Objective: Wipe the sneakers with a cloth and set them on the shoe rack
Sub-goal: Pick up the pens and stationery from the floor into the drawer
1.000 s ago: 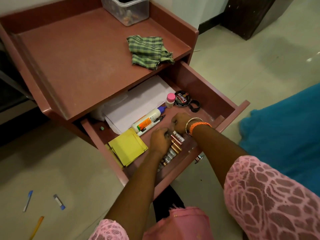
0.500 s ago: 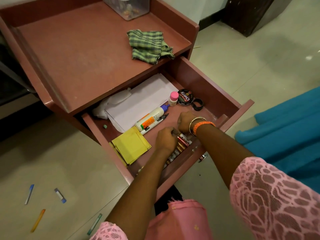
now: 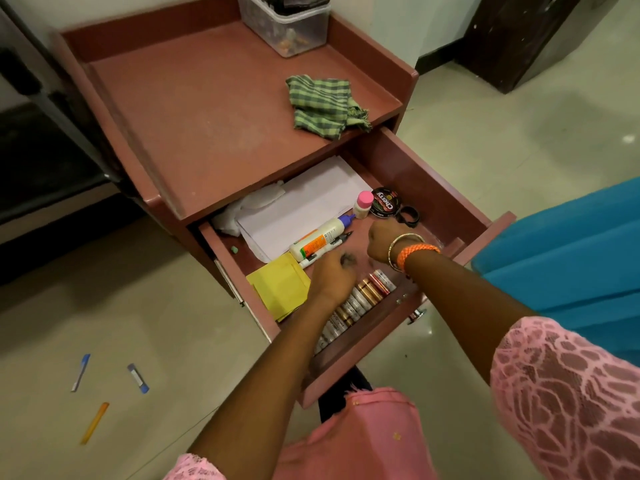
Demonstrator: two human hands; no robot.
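From the head camera, the green checked cloth (image 3: 327, 105) lies crumpled on top of the reddish-brown wooden bench (image 3: 207, 109), at its front right corner, well apart from both hands, which are down inside the open reddish-brown drawer (image 3: 429, 188) below. The left hand (image 3: 330, 275) hovers over the middle of the drawer, knuckles up, fingers curled downward; whether they pinch anything cannot be told, as the fingertips are blurred. The right hand (image 3: 384, 239), with an orange braided band (image 3: 417, 252) at its wrist, is balled near the drawer's right side, and what it may hold is hidden beneath it. A row of metallic batteries (image 3: 356, 303) lies along the drawer's front wall, partly covered by the left forearm. No sneakers show.
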